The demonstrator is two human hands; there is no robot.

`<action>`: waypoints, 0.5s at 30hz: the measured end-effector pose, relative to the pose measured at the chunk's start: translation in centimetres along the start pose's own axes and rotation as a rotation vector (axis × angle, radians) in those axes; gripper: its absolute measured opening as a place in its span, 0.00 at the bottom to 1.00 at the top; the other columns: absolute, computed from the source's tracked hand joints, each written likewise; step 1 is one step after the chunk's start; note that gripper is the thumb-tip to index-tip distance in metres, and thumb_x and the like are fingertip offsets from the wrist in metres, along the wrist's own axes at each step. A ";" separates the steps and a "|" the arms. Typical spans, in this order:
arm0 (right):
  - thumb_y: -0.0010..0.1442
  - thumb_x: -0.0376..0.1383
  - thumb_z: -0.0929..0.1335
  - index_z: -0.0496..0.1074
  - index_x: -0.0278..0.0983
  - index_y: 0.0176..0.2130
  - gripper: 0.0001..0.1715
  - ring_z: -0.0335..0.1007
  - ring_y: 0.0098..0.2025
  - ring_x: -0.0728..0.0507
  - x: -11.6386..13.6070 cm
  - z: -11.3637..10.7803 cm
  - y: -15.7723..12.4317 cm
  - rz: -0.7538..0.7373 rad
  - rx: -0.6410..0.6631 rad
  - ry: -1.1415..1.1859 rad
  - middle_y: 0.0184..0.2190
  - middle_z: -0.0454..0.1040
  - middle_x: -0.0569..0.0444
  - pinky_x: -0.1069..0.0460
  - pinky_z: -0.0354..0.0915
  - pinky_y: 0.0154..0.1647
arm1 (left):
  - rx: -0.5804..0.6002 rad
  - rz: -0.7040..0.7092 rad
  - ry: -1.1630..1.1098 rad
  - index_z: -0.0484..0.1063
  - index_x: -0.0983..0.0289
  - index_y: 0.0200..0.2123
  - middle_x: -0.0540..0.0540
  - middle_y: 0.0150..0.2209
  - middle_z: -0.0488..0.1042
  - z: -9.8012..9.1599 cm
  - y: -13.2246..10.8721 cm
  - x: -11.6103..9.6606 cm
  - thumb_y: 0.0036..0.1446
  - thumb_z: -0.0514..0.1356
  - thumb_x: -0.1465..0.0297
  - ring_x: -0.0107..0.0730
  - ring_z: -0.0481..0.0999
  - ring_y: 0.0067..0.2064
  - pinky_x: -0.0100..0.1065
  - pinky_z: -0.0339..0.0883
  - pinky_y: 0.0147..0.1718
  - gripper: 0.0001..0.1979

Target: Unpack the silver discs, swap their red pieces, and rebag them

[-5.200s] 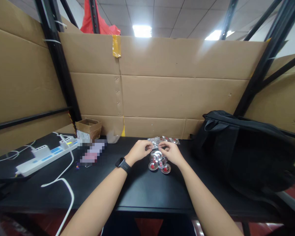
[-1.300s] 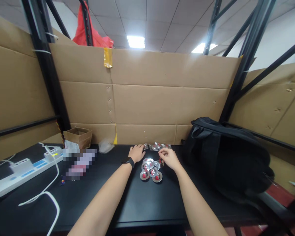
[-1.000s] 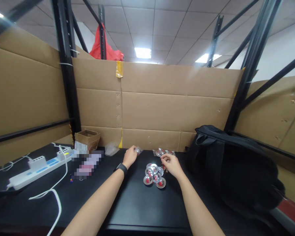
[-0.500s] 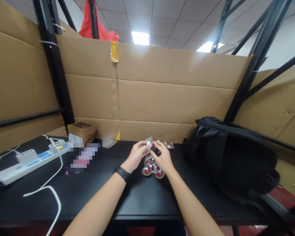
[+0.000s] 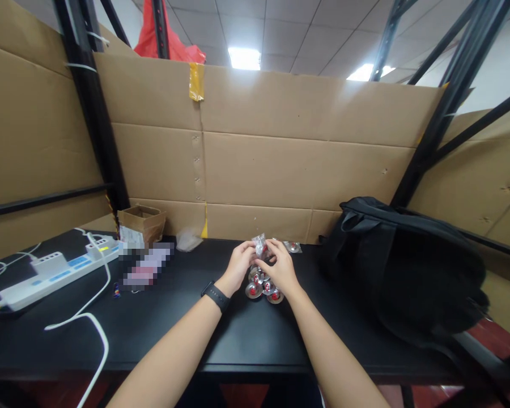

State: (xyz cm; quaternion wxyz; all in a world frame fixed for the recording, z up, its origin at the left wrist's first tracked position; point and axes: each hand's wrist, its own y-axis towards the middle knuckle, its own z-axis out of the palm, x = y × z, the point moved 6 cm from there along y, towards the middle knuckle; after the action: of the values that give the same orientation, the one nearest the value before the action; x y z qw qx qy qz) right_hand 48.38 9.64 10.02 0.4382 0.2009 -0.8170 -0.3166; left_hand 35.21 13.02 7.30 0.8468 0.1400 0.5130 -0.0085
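Between the fingertips of both hands is a small clear plastic packet (image 5: 259, 242) with something shiny and partly red inside. My left hand (image 5: 240, 265), with a black watch on the wrist, pinches its left side. The fingers of my right hand (image 5: 282, 267) are closed on its right side. Just below the hands lies a cluster of round silver metal pieces with red centres (image 5: 254, 290) on the black table (image 5: 255, 345); my right hand partly hides them. Behind the right hand, a similar clear packet (image 5: 293, 247) lies near the cardboard wall.
A black bag (image 5: 403, 272) stands on the right. At the left are a white power strip (image 5: 63, 275) with a loose white cable (image 5: 94, 323), a small open cardboard box (image 5: 142, 222) and a crumpled plastic bag (image 5: 188, 241). A cardboard wall (image 5: 263, 170) closes the back.
Both hands stay close together around the packet, with only slight finger movement. The view has shifted a little, and the silver pieces lie as before.
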 end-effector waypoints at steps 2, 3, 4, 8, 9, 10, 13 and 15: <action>0.51 0.36 0.74 0.70 0.39 0.57 0.34 0.74 0.41 0.42 0.0 0.1 0.0 -0.002 0.010 0.015 0.56 0.68 0.44 0.48 0.74 0.36 | -0.012 0.042 0.037 0.73 0.64 0.38 0.54 0.35 0.79 0.0 0.0 -0.1 0.50 0.62 0.71 0.31 0.79 0.35 0.29 0.71 0.35 0.10; 0.52 0.35 0.73 0.69 0.40 0.58 0.35 0.74 0.40 0.43 0.1 0.0 0.0 -0.003 0.009 0.026 0.56 0.68 0.44 0.48 0.74 0.36 | -0.021 0.064 0.051 0.73 0.64 0.39 0.55 0.37 0.79 0.0 0.1 0.0 0.51 0.62 0.70 0.32 0.79 0.37 0.31 0.72 0.37 0.11; 0.52 0.34 0.73 0.68 0.40 0.59 0.35 0.74 0.39 0.43 0.2 0.0 0.0 -0.005 0.002 0.039 0.56 0.68 0.44 0.48 0.74 0.37 | -0.035 0.090 0.065 0.72 0.64 0.40 0.56 0.39 0.79 -0.1 0.2 0.0 0.52 0.62 0.70 0.33 0.79 0.39 0.32 0.72 0.38 0.11; 0.55 0.33 0.70 0.68 0.40 0.56 0.29 0.74 0.38 0.44 0.8 -0.1 0.1 -0.014 -0.019 0.067 0.52 0.70 0.45 0.48 0.74 0.39 | -0.093 0.190 0.170 0.72 0.64 0.43 0.58 0.43 0.79 -0.8 0.5 0.0 0.54 0.63 0.69 0.37 0.79 0.43 0.36 0.72 0.44 0.13; 0.55 0.33 0.70 0.69 0.39 0.54 0.27 0.74 0.40 0.43 1.0 -0.1 0.1 -0.023 -0.011 0.067 0.51 0.70 0.45 0.48 0.74 0.40 | -0.104 0.207 0.203 0.72 0.64 0.43 0.59 0.43 0.79 -1.0 0.5 0.0 0.54 0.63 0.69 0.37 0.79 0.44 0.37 0.72 0.45 0.13; 0.55 0.33 0.71 0.70 0.39 0.53 0.25 0.74 0.42 0.42 1.1 0.1 0.1 -0.036 0.003 0.064 0.51 0.70 0.46 0.47 0.74 0.42 | -0.114 0.220 0.231 0.72 0.64 0.43 0.59 0.43 0.78 -1.1 0.5 -0.1 0.53 0.64 0.69 0.37 0.78 0.45 0.37 0.71 0.46 0.13; 0.52 0.35 0.73 0.70 0.40 0.52 0.26 0.72 0.50 0.38 1.0 0.6 0.0 -0.066 0.040 0.018 0.52 0.71 0.46 0.45 0.73 0.48 | -0.135 0.259 0.285 0.73 0.64 0.41 0.59 0.43 0.78 -1.3 0.4 -0.5 0.51 0.67 0.70 0.38 0.77 0.47 0.37 0.70 0.48 0.13; 0.53 0.34 0.72 0.69 0.40 0.54 0.28 0.70 0.54 0.37 0.6 0.8 0.0 -0.063 0.034 -0.031 0.53 0.71 0.46 0.43 0.71 0.53 | -0.138 0.278 0.309 0.73 0.64 0.39 0.58 0.41 0.78 -1.2 0.3 -0.8 0.50 0.68 0.70 0.38 0.77 0.47 0.37 0.69 0.49 0.13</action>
State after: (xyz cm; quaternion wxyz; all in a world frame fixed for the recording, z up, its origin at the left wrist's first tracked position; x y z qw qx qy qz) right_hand 47.36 9.52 10.03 0.4117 0.2289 -0.8223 -0.3193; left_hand 33.85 13.54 7.51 0.7586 0.1509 0.6120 0.1650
